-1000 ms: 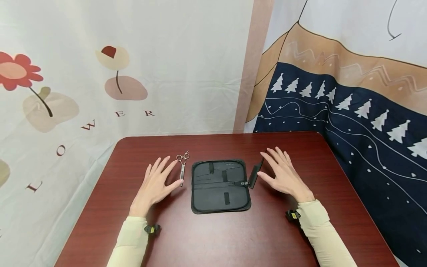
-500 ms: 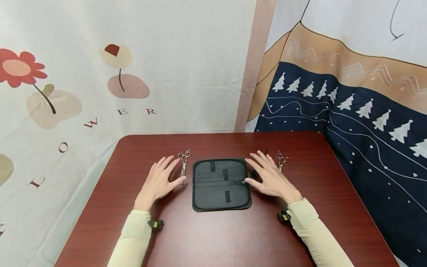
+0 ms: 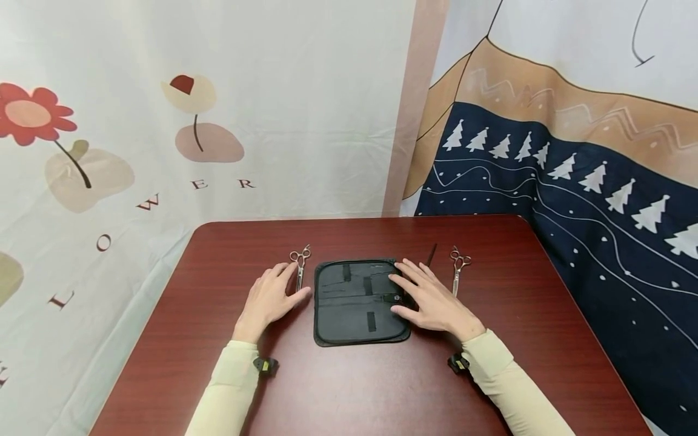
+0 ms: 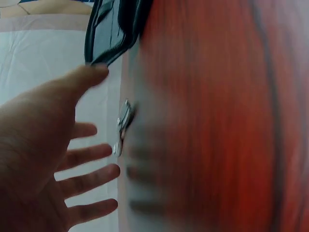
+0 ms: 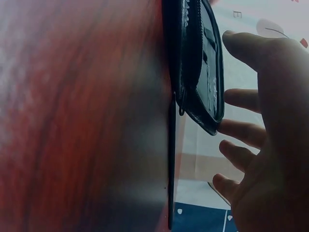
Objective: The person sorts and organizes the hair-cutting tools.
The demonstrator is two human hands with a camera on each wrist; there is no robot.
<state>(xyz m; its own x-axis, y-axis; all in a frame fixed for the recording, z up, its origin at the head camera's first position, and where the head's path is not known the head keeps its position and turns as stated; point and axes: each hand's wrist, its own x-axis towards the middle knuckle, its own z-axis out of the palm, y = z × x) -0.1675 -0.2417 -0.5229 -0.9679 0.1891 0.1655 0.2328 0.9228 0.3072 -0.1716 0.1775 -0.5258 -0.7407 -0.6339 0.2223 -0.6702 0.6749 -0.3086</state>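
Observation:
A black zip case (image 3: 343, 330) lies on the table with its inner panel and elastic loops showing. My right hand (image 3: 436, 306) is over the case's right edge, fingers spread; in the right wrist view the fingertips are at the rim of the raised flap (image 5: 219, 101), but contact cannot be told. My left hand (image 3: 268, 303) hovers left of the case, thumb pointing toward it. Just beyond its fingers lie silver scissors (image 3: 300, 258), their lower blades partly hidden. A second pair of scissors (image 3: 459, 260) lies right of my right hand. Neither hand holds anything.
A thin black strip (image 3: 432, 254), partly hidden by my right hand, lies between the case and the right scissors. The reddish-brown table (image 3: 360, 387) ends at the back against printed curtains (image 3: 305, 121).
My right hand has moved left from beside the thin black strip to over the case's right edge, uncovering the right scissors. My left hand has shifted slightly right toward the case.

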